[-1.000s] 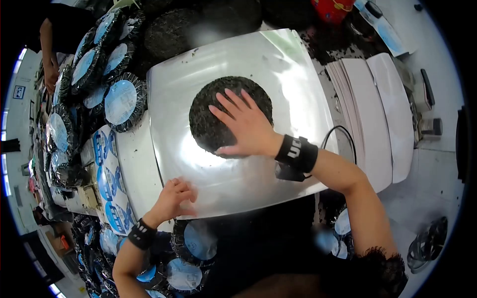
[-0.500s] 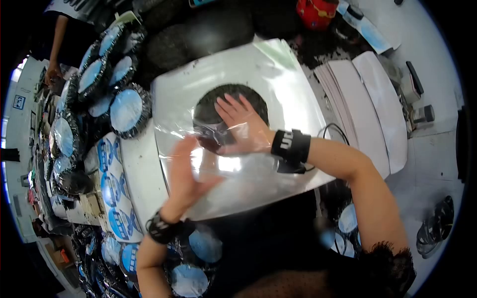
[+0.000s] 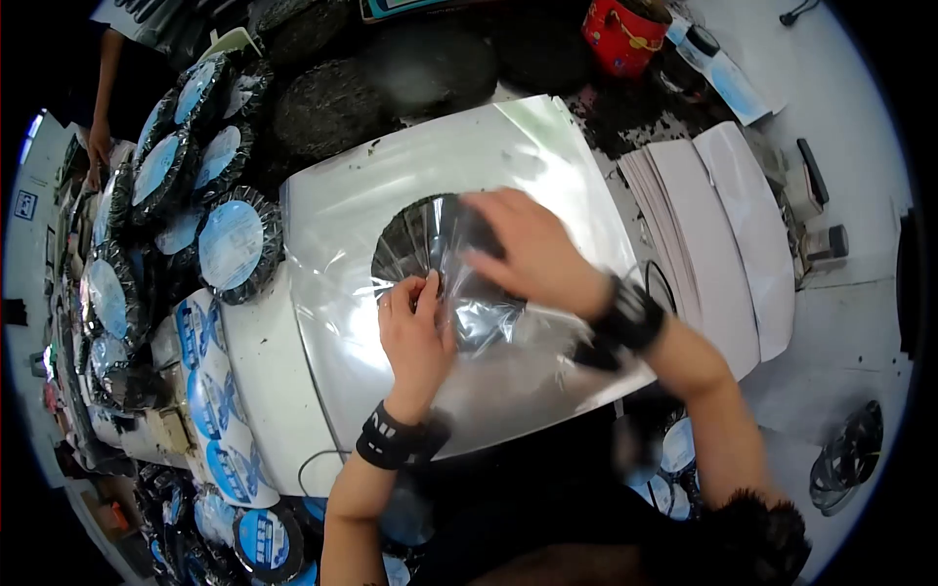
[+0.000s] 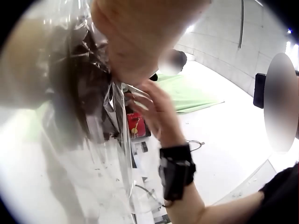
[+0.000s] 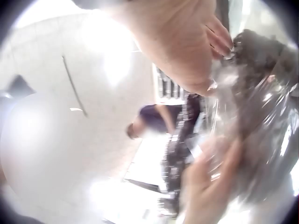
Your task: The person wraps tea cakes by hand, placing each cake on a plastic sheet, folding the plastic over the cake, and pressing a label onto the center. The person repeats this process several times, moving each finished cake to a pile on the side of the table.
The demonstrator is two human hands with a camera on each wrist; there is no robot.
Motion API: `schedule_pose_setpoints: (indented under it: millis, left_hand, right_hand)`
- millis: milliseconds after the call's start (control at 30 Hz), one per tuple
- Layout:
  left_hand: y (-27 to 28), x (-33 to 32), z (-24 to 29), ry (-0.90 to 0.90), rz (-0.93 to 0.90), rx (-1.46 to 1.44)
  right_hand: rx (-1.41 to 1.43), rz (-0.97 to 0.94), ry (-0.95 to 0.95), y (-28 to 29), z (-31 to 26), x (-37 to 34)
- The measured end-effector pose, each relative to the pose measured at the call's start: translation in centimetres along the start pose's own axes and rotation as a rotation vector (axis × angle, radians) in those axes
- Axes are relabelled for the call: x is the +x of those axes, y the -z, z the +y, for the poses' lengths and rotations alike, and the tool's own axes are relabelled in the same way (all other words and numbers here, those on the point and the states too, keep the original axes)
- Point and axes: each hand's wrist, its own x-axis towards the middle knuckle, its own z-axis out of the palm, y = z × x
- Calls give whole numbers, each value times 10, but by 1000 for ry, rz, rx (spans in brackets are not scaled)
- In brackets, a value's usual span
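Observation:
A dark round cake lies near the middle of a sheet covered in clear film; pleated film is drawn over the cake. My left hand pinches gathered film between thumb and fingers at the cake's centre. Over the cake's right side is my right hand, blurred, its fingers bent toward the film. In the left wrist view the film hangs in creases below my left hand. The right wrist view shows my right hand beside the film-covered cake, its fingertips at the film.
Wrapped cakes with blue labels are heaped at the left, beside a strip of blue labels. Stacked white sheets lie at the right. Unwrapped dark cakes and a red bucket stand behind. Another person's arm shows at the far left.
My left hand came in from the lower left, bringing film over the cake, and now pinches it at the centre. My right hand no longer lies flat on the cake; it has shifted right.

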Motion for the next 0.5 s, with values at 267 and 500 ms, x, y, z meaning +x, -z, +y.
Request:
schedule_pose_setpoints:
  millis: [267,500]
  left_hand:
    - [205,-119,9,513,-960,246]
    - [44,-8,18,-44,-35,68]
  right_hand:
    - [-69,-264,4,-33,42,41]
    - [-281,-89,9,-50,21,25]
